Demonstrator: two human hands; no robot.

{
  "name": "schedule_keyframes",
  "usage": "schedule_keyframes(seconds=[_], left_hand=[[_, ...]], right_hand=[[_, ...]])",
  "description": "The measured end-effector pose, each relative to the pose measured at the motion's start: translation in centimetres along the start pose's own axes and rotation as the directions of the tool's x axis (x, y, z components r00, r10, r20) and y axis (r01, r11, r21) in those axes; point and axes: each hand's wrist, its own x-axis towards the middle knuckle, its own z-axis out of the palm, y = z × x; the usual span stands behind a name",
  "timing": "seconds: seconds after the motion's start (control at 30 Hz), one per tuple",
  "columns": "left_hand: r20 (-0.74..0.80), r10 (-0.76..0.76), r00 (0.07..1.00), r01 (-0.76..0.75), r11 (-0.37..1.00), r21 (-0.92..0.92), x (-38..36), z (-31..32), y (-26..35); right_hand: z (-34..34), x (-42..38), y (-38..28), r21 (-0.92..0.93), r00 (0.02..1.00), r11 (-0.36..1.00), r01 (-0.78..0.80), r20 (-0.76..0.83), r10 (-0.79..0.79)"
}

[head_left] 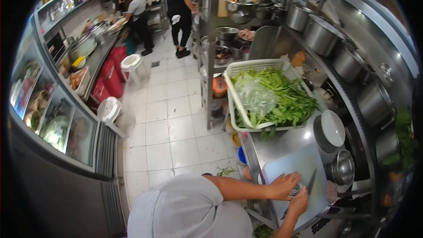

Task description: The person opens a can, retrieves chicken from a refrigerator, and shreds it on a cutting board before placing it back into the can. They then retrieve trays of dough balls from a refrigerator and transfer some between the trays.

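Observation:
My left hand reaches across a white cutting board, its fingers curved round a small round container with a shiny rim. Against the near side of the same container, my right hand is closed. What is inside the container is too small to make out. A knife lies on the board just beyond my hands, its blade pointing away. Below my right hand a dark, thin object shows at the board's edge, partly hidden.
A white crate of leafy greens stands at the table's far end. A white plate and metal bowls sit beyond the board. Pots line the shelf. People work further back; stools stand left.

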Motion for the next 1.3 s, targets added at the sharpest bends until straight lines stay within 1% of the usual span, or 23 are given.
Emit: schedule_keyframes(seconds=[0.07, 0.17, 0.23, 0.3, 0.33, 0.4, 0.43, 0.5, 0.53, 0.6, 0.73, 0.8, 0.83, 0.87, 0.93, 1.0, 1.07, 1.1, 1.17, 1.2, 1.23, 1.27, 1.3], left_hand=[[0.207, -0.036, 0.978, 0.069, 0.985, -0.157, 1.3, 0.0, -0.6], [0.146, 0.038, 0.989, 0.004, 0.960, -0.281, 1.7, 1.0, -1.8], [0.120, 0.068, 0.990, -0.034, 0.964, -0.264, 1.7, 1.4, -2.1], [0.099, 0.116, 0.988, -0.088, 0.963, -0.253, 2.0, 1.6, -2.5], [0.100, 0.115, 0.988, -0.087, 0.964, -0.250, 2.1, 1.9, -2.4], [0.099, 0.088, 0.991, -0.063, 0.970, -0.233, 1.9, 1.8, -2.7], [0.086, 0.138, 0.987, -0.113, 0.962, -0.248, 2.0, 1.8, -2.7], [0.071, 0.196, 0.978, -0.171, 0.951, -0.259, 2.5, 1.8, -2.9], [0.118, 0.185, 0.976, -0.144, 0.945, -0.294, 2.6, 1.8, -2.9], [0.172, 0.206, 0.963, -0.140, 0.933, -0.330, 3.2, 1.4, -3.1], [0.204, 0.199, 0.958, -0.138, 0.950, -0.281, 3.0, 1.6, -2.8], [0.186, 0.227, 0.956, -0.170, 0.945, -0.278, 3.5, 1.5, -2.9], [0.200, 0.226, 0.954, -0.166, 0.947, -0.275, 3.6, 1.2, -2.9], [0.216, 0.225, 0.950, -0.162, 0.948, -0.273, 3.6, 1.1, -2.6], [0.225, 0.236, 0.945, -0.170, 0.946, -0.277, 3.8, 1.5, -2.8], [0.232, 0.244, 0.942, -0.177, 0.945, -0.276, 4.6, 1.4, -3.4], [0.305, 0.355, 0.884, -0.256, 0.912, -0.319, 5.7, 0.7, -4.2], [0.338, 0.410, 0.847, -0.284, 0.887, -0.363, 6.4, 0.3, -4.6], [0.375, 0.395, 0.839, -0.330, 0.916, -0.227, 6.3, -0.6, -4.3], [0.261, 0.353, 0.898, -0.339, 0.936, -0.100, 5.4, -1.1, -3.2], [0.341, 0.170, 0.924, -0.166, 0.985, -0.040, 4.5, -1.4, -1.7], [0.211, 0.161, 0.964, -0.163, 0.987, -0.008, 3.1, -0.6, -0.9], [0.174, 0.140, 0.975, -0.135, 0.990, -0.042, 2.4, 0.0, 0.0]], right_hand=[[-1.3, 1.2, -0.8, -0.134, 0.995, 0.990, 0.038, 0.093, -0.026], [-1.9, 2.3, -0.9, -0.149, 0.982, 0.982, 0.116, 0.165, -0.091], [-0.8, 2.9, 0.3, -0.127, 0.973, 0.981, 0.144, 0.199, -0.117], [2.4, 3.4, 4.3, 0.352, 0.983, 0.927, 0.129, 0.075, -0.165], [2.9, 3.9, 5.3, 0.343, 0.983, 0.930, 0.130, 0.076, -0.166], [4.2, 4.3, 6.1, 0.295, 0.959, 0.913, 0.283, -0.093, -0.267], [2.7, 4.3, 4.9, 0.296, 0.960, 0.913, 0.282, -0.087, -0.268], [-1.9, 5.0, 1.2, -0.081, 0.911, 0.936, 0.343, 0.274, -0.310], [-1.3, 4.9, 1.9, -0.078, 0.914, 0.939, 0.334, 0.271, -0.302], [1.0, 5.3, 4.1, 0.380, 0.926, 0.876, 0.298, 0.107, -0.361], [1.1, 6.4, 5.5, 0.439, 0.910, 0.841, 0.316, 0.110, -0.400], [-2.2, 8.2, 2.5, 0.069, 0.774, 0.846, 0.528, 0.370, -0.514], [-2.4, 8.7, 2.2, 0.048, 0.764, 0.854, 0.518, 0.422, -0.488], [-1.6, 8.7, 3.6, 0.045, 0.773, 0.862, 0.504, 0.421, -0.474], [1.2, 9.2, 6.2, 0.333, 0.805, 0.830, 0.448, 0.254, -0.537], [2.5, 9.4, 7.0, 0.403, 0.848, 0.841, 0.360, 0.234, -0.475], [3.2, 7.7, 7.8, 0.463, 0.889, 0.852, 0.246, 0.244, -0.388], [3.5, 7.0, 7.1, 0.470, 0.937, 0.856, 0.214, 0.150, -0.316], [4.4, 5.5, 6.7, 0.407, 0.979, 0.893, 0.190, -0.005, -0.205], [3.8, 4.8, 5.9, 0.328, 0.983, 0.926, 0.186, -0.064, -0.175], [2.8, 4.4, 5.3, 0.326, 0.996, 0.942, 0.082, 0.011, -0.090], [2.8, 4.3, 4.6, 0.129, 0.996, 0.988, 0.084, -0.007, -0.084], [1.5, 4.2, 2.7, 0.100, 0.999, 0.995, 0.021, 0.034, -0.025]])
